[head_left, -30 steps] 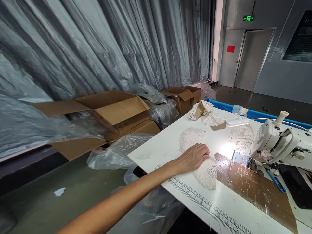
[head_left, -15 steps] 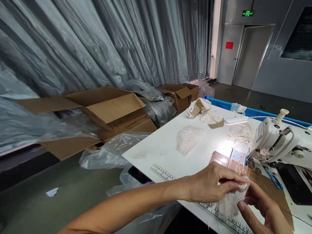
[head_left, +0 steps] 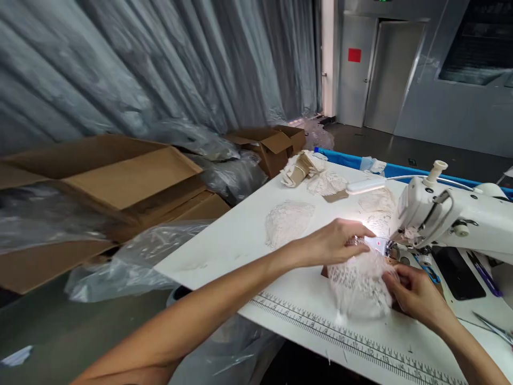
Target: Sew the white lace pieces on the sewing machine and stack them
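A piece of white lace fabric lies spread in front of the needle of a white sewing machine. My left hand pinches its far left edge between thumb and fingers, close to the lit needle plate. On the lace's right edge, my right hand closes thumb against fingers, just in front of the presser foot. Brown board shows partly from under the lace. Another lace piece rests flat on the white table, left of my left hand.
Behind the machine lie more lace pieces and a white lamp. A black phone, blue thread snips and scissors sit at the right. Printed rulers run along the front edge. Cardboard boxes and plastic bags stand left.
Both hands have moved forward with the lace, from the table's front edge to the needle. The lace, bunched between my fingers before, is now spread out. The view has shifted right.
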`<state>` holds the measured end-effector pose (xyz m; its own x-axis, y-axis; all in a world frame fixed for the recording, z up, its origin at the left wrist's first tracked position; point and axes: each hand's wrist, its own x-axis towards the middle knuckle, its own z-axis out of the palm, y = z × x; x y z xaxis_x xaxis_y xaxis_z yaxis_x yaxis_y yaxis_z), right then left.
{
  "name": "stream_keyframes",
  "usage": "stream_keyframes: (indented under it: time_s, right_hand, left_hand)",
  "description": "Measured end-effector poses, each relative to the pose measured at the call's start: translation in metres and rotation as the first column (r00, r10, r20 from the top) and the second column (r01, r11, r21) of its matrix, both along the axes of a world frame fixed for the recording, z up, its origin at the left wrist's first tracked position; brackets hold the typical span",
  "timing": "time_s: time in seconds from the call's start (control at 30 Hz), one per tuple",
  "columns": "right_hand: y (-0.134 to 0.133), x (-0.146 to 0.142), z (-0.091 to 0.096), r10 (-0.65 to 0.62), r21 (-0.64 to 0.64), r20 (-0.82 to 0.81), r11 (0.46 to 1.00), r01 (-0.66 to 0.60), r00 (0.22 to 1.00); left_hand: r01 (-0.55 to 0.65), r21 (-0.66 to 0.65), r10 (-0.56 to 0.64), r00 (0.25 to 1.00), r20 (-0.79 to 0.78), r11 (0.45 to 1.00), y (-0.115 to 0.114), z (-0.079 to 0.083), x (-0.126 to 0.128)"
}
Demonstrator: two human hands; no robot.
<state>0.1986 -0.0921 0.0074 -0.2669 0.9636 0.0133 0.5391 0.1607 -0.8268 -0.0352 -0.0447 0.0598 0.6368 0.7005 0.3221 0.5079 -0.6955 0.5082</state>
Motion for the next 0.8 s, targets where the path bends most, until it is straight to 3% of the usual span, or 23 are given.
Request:
stream_keyframes:
  time_s: [0.1, 0.2, 0.33, 0.47, 0.63, 0.73, 0.8]
  right_hand:
    - [0.013, 0.007, -0.001, -0.137, -0.009, 0.200, 0.990, 0.141, 0.970]
    - [0.019, 0.013, -0.004, -0.143, -0.072, 0.224, 0.984, 0.163, 0.964]
    - [0.019, 0.015, -0.006, -0.152, -0.108, 0.229, 0.978, 0.180, 0.962]
    - [0.016, 0.009, -0.001, -0.193, -0.132, 0.280, 0.963, 0.236, 0.941]
    - [0.009, 0.004, 0.001, -0.243, -0.071, 0.280, 0.959, 0.273, 0.929]
    - [0.001, 0.003, -0.002, -0.242, -0.016, 0.235, 0.967, 0.253, 0.941]
    - [-0.005, 0.000, -0.005, -0.218, 0.079, 0.233, 0.975, 0.205, 0.948]
  left_hand:
    - [-0.052, 0.267, 0.108, 0.974, -0.199, 0.962, 0.023, -0.023, 0.005]
    - [0.015, 0.402, 0.078, 0.974, -0.214, 0.916, 0.034, -0.043, 0.010]
    - [0.155, 0.363, -0.119, 0.986, -0.120, 0.919, 0.030, -0.054, 0.011]
    - [0.342, 0.240, -0.315, 0.938, -0.144, 0.909, 0.018, -0.059, 0.013]
    - [0.348, 0.181, -0.313, 0.929, -0.198, 0.920, 0.017, -0.069, 0.014]
    - [0.372, 0.230, -0.336, 0.924, -0.182, 0.899, 0.021, -0.070, 0.013]
    - [0.321, 0.296, -0.290, 0.946, -0.143, 0.900, 0.020, -0.068, 0.016]
